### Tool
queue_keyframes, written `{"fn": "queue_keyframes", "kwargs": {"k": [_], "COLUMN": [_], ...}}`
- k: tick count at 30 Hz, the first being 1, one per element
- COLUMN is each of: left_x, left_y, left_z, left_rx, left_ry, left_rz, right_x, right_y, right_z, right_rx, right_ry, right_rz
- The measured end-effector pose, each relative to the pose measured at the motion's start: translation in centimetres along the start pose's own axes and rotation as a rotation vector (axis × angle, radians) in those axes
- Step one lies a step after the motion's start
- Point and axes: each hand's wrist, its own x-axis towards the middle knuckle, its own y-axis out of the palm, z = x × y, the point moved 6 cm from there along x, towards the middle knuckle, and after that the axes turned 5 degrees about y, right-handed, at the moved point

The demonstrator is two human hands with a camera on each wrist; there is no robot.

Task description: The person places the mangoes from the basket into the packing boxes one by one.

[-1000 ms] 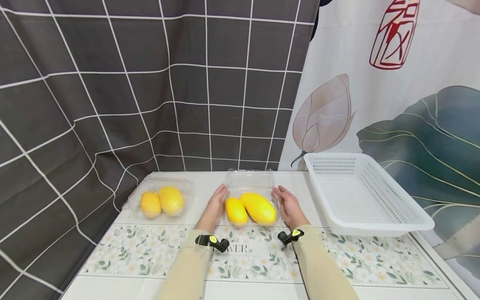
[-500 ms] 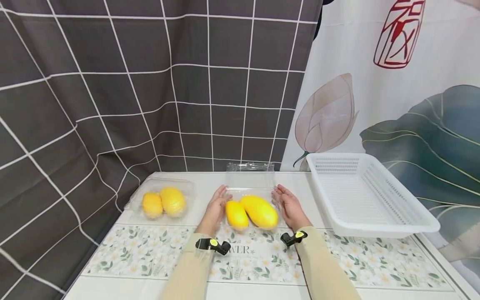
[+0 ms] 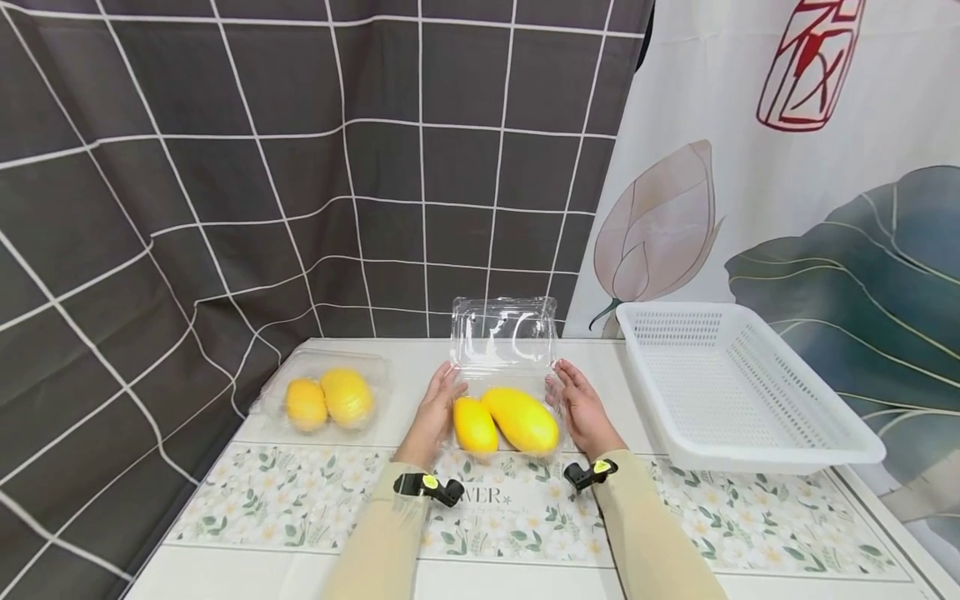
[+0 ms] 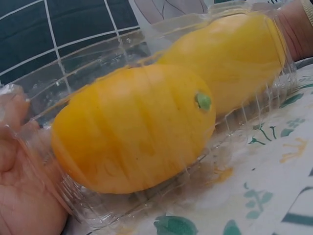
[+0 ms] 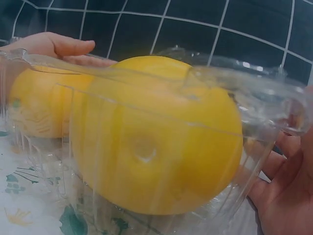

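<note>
A clear plastic clamshell box [image 3: 504,377] stands mid-table with its lid [image 3: 504,333] raised at the back. Inside lie two yellow mango-like fruits: a smaller one [image 3: 475,425] on the left, with a green stem spot in the left wrist view, and a larger one [image 3: 522,421] on the right. My left hand [image 3: 433,412] lies along the box's left side, fingers extended toward the back corner. On the opposite side, my right hand [image 3: 585,408] mirrors it, fingers fairly straight near the lid's hinge. Plastic partly blurs the fingertips in both wrist views.
A second clear box [image 3: 378,367], lid down, sits to the left with two yellow fruits [image 3: 330,402]. At the right stands a white perforated plastic basket [image 3: 757,457]. Curtains hang behind the white table [image 3: 300,575], which bears a flowered strip.
The box's lid has risen from lying back near the table to standing up higher. Both hands have stayed at the box's sides, their fingers shifting slightly. The view has shifted a little.
</note>
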Motion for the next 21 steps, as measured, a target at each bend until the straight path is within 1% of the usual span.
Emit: {"fn": "queue_keyframes", "kwargs": {"k": [5, 12, 19, 21], "left_x": [-0.16, -0.28, -0.09, 0.08], "left_y": [0.25, 0.5, 0.23, 0.18], "left_z": [-0.12, -0.29, -0.04, -0.14], "left_rx": [0.005, -0.055, -0.053, -0.055], "left_ry": [0.003, 0.039, 0.018, 0.03], "left_rz": [0.028, 0.06, 0.055, 0.06], "right_x": [0.01, 0.07, 0.02, 0.0], "right_y": [-0.03, -0.08, -0.03, 0.13], "right_z": [0.07, 0.2, 0.26, 0.43], "right_rx": [-0.019, -0.023, -0.045, -0.049], "right_ry": [-0.02, -0.062, -0.068, -0.083], "right_rz": [0.006, 0.004, -0.003, 0.006]}}
